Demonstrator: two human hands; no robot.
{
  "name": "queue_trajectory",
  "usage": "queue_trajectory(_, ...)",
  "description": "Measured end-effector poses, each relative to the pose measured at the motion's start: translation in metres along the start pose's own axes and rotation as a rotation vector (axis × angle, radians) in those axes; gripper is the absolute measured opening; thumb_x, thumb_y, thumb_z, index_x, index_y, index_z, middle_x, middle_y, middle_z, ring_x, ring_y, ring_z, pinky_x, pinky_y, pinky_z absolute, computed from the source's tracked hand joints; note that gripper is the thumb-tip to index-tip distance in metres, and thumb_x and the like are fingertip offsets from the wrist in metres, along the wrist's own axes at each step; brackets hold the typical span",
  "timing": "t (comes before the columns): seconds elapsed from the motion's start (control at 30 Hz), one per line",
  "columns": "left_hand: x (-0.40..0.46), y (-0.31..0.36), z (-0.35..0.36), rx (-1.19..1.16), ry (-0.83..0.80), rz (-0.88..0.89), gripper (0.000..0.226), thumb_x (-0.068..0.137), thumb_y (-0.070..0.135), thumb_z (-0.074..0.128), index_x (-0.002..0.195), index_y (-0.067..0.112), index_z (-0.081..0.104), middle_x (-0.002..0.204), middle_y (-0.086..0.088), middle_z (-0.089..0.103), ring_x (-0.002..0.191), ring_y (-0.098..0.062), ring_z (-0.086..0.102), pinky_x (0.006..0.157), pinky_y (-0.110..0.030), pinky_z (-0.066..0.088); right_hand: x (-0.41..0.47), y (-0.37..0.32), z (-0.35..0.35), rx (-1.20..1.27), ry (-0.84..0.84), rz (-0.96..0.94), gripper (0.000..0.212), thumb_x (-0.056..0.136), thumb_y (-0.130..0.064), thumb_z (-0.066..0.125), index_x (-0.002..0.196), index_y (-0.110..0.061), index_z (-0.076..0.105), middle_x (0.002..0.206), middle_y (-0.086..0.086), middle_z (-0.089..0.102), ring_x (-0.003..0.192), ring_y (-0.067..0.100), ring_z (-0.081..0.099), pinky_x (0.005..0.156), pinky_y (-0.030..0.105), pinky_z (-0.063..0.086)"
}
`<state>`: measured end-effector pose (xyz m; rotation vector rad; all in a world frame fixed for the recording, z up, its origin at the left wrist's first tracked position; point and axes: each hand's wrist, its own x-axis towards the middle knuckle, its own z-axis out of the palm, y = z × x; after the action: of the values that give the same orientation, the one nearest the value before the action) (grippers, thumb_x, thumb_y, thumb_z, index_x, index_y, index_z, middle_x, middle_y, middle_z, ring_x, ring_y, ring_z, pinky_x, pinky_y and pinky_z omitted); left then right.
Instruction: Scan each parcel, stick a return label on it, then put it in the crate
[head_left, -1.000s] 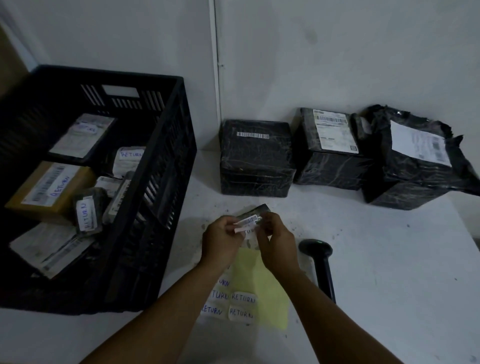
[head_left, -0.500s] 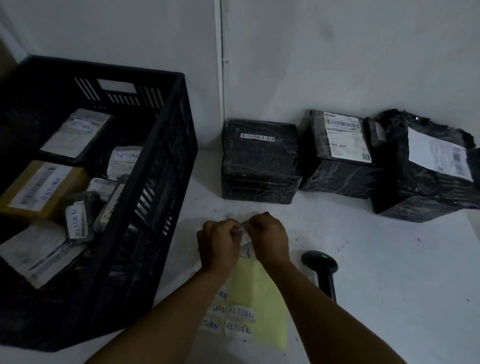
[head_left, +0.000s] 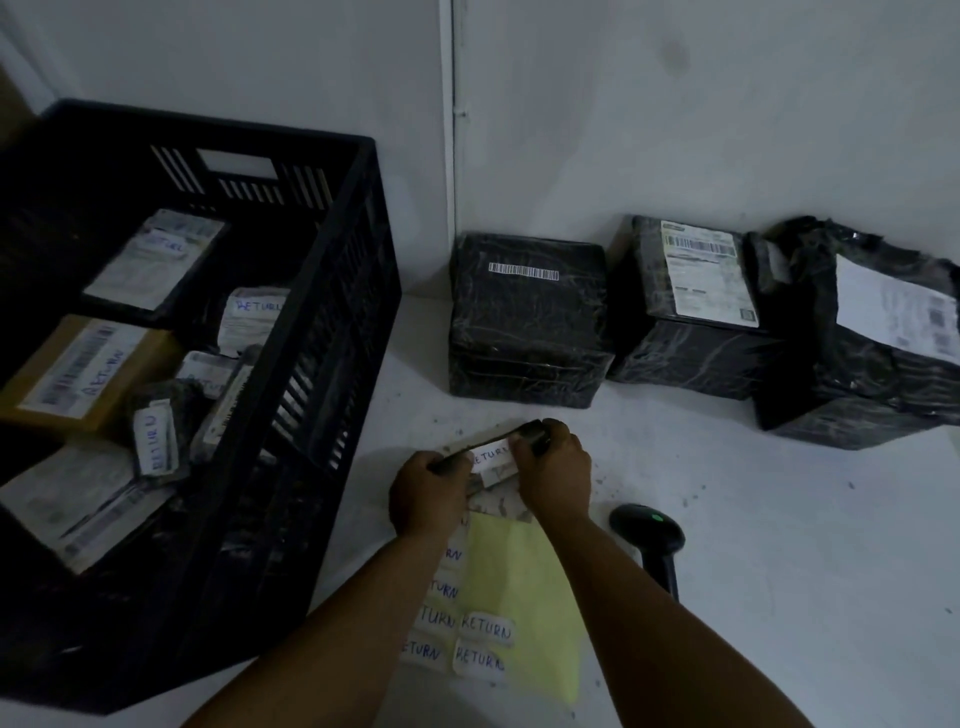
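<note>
Both hands' grip (head_left: 430, 491) (head_left: 556, 475) around small parcel (head_left: 498, 441), long axis left-right, RETURN label (head_left: 491, 455) up

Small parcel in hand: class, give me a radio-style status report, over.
Both hands, left and right, grip the small parcel. RETURN label on it. Not yet in crate. Path looks unobstructed.
</note>
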<state>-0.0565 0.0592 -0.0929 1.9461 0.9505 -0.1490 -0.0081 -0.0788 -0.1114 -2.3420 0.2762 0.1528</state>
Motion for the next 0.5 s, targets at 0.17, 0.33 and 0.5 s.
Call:
queue_trajectory(0.17,-0.003,0.001,-0.001,0.05,-0.021,0.059,0.032,0.09,0.047,0.06,0.087,0.017,0.071,0.089,-0.004,0.071,0.076,-0.018,0.061,0.064,-0.028,0.047,-0.004,0.002,0.0,0.001,-0.01,-0.075,0.035,0.093,-0.049,0.058,0.112,-0.02,0.06,0.104,0.006,0.066,0.098,0.028,0.061,0.087,0.043,0.052)
queue_trajectory(0.33,-0.008,-0.003,0.0,0.038,-0.048,0.125,0.045,0.081,0.051,0.073,0.102,0.011,0.071,0.101,-0.005,0.069,0.094,-0.023,0.064,0.078,-0.029,0.051,-0.009,0.011,-0.003,-0.07,-0.089,-0.135,0.064,0.074,-0.061,0.074,0.122,-0.022,0.054,0.114,0.003,0.061,0.103,0.025,0.055,0.088,0.041,0.051)
queue_trajectory(0.5,-0.008,-0.003,0.0,0.06,-0.056,0.11,0.043,0.086,0.045,0.069,0.113,0.012,0.068,0.115,-0.009,0.065,0.106,-0.028,0.061,0.091,-0.038,0.052,-0.007,0.011,-0.005,0.073,-0.063,-0.099,0.035,0.084,-0.035,0.074,0.115,-0.028,0.058,0.11,-0.001,0.067,0.089,0.012,0.062,0.07,0.022,0.051)
